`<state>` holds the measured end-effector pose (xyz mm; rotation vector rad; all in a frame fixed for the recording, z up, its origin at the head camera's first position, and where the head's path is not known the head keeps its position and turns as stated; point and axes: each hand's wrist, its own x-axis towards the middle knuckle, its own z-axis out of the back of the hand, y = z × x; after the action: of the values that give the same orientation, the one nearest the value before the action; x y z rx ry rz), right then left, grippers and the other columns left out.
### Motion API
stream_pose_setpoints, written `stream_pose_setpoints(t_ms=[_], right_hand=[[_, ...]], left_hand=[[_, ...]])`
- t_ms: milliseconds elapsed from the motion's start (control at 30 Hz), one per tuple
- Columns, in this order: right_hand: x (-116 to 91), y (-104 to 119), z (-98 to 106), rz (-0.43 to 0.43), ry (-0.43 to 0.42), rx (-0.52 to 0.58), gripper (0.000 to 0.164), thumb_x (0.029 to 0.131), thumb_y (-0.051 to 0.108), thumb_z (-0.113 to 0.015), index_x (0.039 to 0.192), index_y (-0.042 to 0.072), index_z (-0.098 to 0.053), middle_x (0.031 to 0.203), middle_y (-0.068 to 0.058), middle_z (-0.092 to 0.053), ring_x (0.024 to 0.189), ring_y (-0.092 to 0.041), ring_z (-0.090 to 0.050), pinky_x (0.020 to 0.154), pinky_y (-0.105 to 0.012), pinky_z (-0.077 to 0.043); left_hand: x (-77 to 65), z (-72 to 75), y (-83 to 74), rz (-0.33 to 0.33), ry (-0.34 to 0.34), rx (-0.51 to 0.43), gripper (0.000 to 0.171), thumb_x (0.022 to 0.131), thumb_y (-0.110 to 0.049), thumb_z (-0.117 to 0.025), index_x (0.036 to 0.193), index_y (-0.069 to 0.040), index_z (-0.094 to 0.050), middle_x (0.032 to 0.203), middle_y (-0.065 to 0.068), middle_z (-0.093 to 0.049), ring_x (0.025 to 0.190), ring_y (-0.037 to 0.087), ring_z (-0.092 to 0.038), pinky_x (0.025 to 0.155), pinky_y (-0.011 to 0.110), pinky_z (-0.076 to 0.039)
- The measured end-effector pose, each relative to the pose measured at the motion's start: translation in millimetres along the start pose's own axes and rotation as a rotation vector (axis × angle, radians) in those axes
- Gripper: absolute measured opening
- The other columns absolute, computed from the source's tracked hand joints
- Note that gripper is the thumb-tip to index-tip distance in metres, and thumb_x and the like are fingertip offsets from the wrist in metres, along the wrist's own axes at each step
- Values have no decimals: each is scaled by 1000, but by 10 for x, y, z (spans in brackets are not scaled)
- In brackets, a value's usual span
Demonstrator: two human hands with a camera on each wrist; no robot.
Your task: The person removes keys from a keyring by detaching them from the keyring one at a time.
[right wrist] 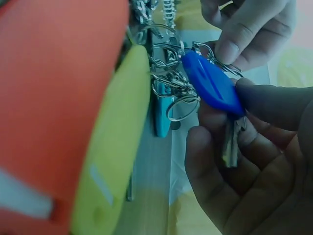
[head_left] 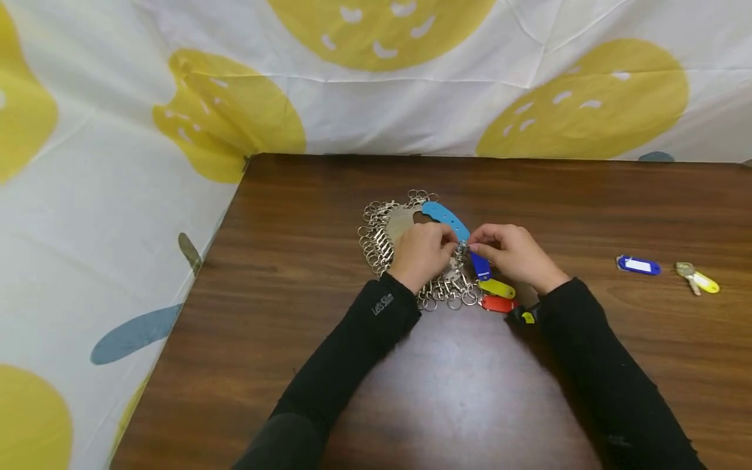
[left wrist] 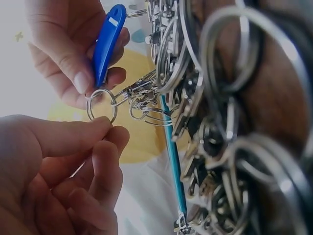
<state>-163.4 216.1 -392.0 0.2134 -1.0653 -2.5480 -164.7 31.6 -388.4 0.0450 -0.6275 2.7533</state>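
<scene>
My left hand (head_left: 424, 254) pinches the lower edge of a split ring (left wrist: 101, 106) between thumb and index finger. That ring hangs from a metal clasp on a rack of many rings and clips. Close against it, my right hand (head_left: 512, 251) has thumb and fingers curled round a key (right wrist: 232, 147), whose blade sticks out below. A dark blue key tag (right wrist: 211, 83) lies beside the right thumb and hides part of the key. The rack's light blue strip (head_left: 444, 219) runs behind both hands.
A yellow tag (head_left: 497, 288) and a red tag (head_left: 499, 304) hang at the rack's right side. Farther right on the wooden table (head_left: 282, 365) lie a blue tag (head_left: 638, 265) and a key with a yellow tag (head_left: 698, 278). A patterned cloth (head_left: 399, 111) hangs behind.
</scene>
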Motion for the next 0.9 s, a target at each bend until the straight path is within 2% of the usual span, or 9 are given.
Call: stream_pose_setpoints(t_ms=[67,300,433,533,700,900], right_hand=[[5,-3,-16,2,-8,-23,17,94,18,-58,103,7,-69,85,-11,-67,61,-17,-50,57,-26,-43],[-29,-2,-67,14,-34,-44,19,94,17,-59,102,5,-71,84,-10,-66,68,-20,-49,59,-25,-42],[-35,1,-67,16,-29,-25,19,94,19,-58,100,5,-70,84,-10,-65,69,-20,-49,61,-24,-42],[-24,1,-56,14,-32,-21,19,95,20,-57,100,6,-70,85,-10,-64,69,-20,-48,61,-25,-41],[-3,-12,-28,34,-31,-33,17,94,16,-59,100,5,-70,90,-11,-68,70,-20,-50,62,-24,-43],[17,-25,-4,134,-37,-93,15,90,10,-62,99,2,-72,90,-13,-70,68,-18,-51,61,-22,-44]], left_hand=[[-5,2,-1,-5,-1,7,13,92,-29,-62,97,-24,-73,89,-7,-72,73,8,-63,59,23,-45],[-37,-16,-4,-11,1,-8,16,93,-32,-61,99,-25,-73,88,-9,-72,69,6,-61,56,20,-42],[-33,-17,-8,-29,6,-50,23,95,-36,-56,86,-23,-73,68,-7,-63,56,7,-52,47,19,-31],[-20,-16,-8,-40,32,-94,26,95,-37,-54,83,-23,-72,63,-8,-58,53,7,-49,46,20,-30],[-9,-6,-17,-30,85,-137,19,91,-37,-59,92,-25,-74,79,-12,-69,64,3,-58,52,20,-42],[0,22,-34,4,93,-117,17,89,-38,-62,91,-26,-73,82,-12,-70,69,4,-60,54,20,-42]])
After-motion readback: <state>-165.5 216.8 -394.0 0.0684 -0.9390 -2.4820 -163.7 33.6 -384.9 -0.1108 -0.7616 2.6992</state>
